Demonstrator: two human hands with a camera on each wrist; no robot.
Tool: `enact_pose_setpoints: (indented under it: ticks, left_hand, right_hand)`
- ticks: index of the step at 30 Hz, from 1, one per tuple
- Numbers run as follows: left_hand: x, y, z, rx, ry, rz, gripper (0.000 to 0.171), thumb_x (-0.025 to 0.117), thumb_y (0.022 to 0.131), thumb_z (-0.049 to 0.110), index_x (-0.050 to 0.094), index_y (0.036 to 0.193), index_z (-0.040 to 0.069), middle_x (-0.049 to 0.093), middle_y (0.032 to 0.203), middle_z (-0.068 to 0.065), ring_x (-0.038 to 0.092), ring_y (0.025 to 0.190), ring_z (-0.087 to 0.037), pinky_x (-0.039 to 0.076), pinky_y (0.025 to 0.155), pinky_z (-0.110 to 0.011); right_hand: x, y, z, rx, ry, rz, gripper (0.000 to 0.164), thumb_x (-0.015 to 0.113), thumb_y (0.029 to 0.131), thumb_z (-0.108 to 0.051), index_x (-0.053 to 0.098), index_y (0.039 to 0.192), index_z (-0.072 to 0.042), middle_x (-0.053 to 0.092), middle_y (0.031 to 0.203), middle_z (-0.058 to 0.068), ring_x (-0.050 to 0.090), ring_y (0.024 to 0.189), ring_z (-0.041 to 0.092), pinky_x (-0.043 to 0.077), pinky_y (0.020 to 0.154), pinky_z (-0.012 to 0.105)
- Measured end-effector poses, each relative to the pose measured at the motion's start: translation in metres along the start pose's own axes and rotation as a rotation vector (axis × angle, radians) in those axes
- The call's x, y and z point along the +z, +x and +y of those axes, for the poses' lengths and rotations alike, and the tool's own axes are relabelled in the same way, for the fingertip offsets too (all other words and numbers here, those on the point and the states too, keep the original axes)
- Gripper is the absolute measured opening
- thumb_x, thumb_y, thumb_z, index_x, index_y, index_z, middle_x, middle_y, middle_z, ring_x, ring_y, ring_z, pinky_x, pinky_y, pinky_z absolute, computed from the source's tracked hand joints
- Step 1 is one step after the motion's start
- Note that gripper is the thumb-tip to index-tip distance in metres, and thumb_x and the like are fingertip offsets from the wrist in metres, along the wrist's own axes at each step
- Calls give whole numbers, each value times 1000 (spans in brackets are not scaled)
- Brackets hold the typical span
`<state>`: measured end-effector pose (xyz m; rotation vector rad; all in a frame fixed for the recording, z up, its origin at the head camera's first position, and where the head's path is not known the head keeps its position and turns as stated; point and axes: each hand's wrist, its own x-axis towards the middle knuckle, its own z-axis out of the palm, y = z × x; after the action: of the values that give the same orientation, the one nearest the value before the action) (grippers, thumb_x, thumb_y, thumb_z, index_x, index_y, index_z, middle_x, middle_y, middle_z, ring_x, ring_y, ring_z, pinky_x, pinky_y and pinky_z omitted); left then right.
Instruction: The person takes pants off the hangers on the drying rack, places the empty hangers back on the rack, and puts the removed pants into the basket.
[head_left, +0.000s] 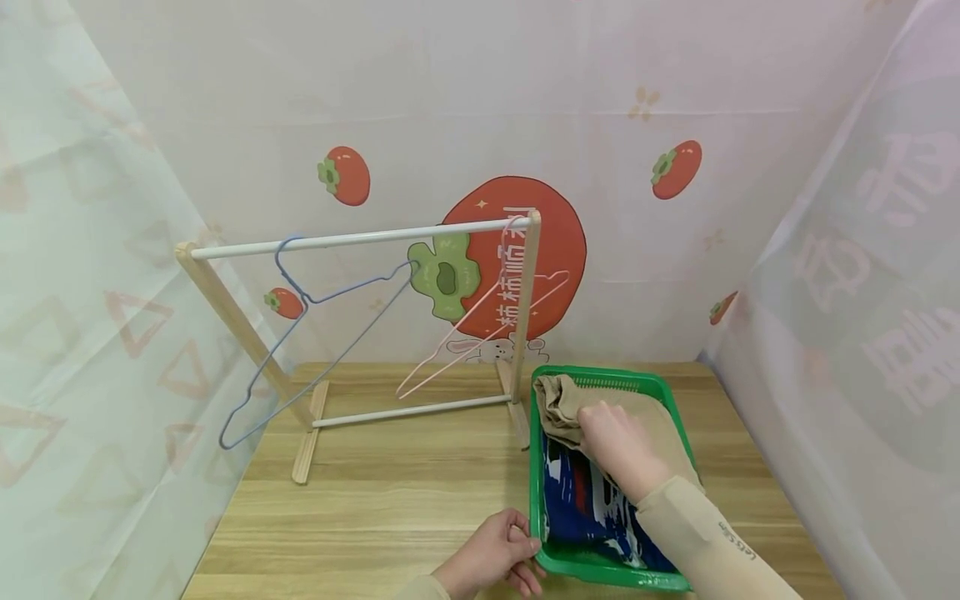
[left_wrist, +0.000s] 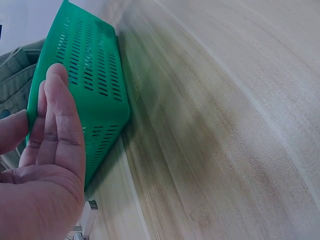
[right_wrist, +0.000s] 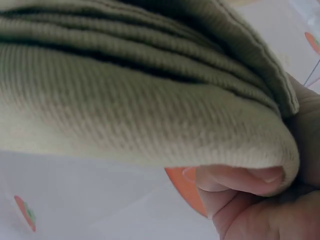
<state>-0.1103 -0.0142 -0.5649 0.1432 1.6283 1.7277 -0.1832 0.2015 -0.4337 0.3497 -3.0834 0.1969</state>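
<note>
My right hand (head_left: 617, 437) grips a folded khaki garment (head_left: 648, 412) over the green basket (head_left: 536, 500). Close up in the right wrist view, the garment (right_wrist: 145, 115) shows fine ribs and stacked folds, with its edge between thumb and fingers. Below it in the basket lies a dark blue garment (head_left: 573, 517) with white and red print, partly covered by the khaki one. At the near left corner my left hand (head_left: 497, 552) pinches the basket's rim; in the left wrist view the thumb is inside and the fingers (left_wrist: 65, 120) lie along the perforated outer wall.
A wooden rack (head_left: 247, 325) with a white rail (head_left: 360, 237) stands left of the basket. From the rail hang a blue hanger (head_left: 337, 362) and a pink hanger (head_left: 450, 362). Patterned curtains (head_left: 847, 292) enclose the wooden table (head_left: 360, 500) at the back and sides.
</note>
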Motion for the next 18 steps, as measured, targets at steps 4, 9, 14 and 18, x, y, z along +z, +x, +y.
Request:
enact_pose_setpoints:
  ticks: [4,9,14,18]
  left_hand:
    - [0,1,0,-3,-3,1,14,59,104,11,49,109,4,75,85,-23,70,60,-15,58,53,-27]
    - [1,2,-1,12,-18,-5,14,59,104,9,48,109,3,73,88,-29,70,58,-15,58,52,-27]
    - [1,3,-2,14,-29,-3,15,59,103,9,48,110,2,72,90,-33,69,58,-16,57,52,-28]
    - [1,3,-2,3,-20,0,15,59,103,9,48,110,2,73,89,-29,69,58,-15,58,52,-28]
  right_hand:
    - [13,-3,-6,11,-10,34,33,67,86,8,55,63,-12,56,62,3,50,51,17,41,45,33]
    - [32,-7,-9,28,-7,75,31,69,86,7,59,63,-11,58,60,5,55,50,19,43,43,33]
    - [47,-7,-10,70,12,52,24,70,85,5,62,66,-8,60,62,9,61,54,25,48,44,36]
    - [54,-6,-11,91,44,30,20,70,86,5,63,70,-5,61,65,12,63,57,30,51,47,40]
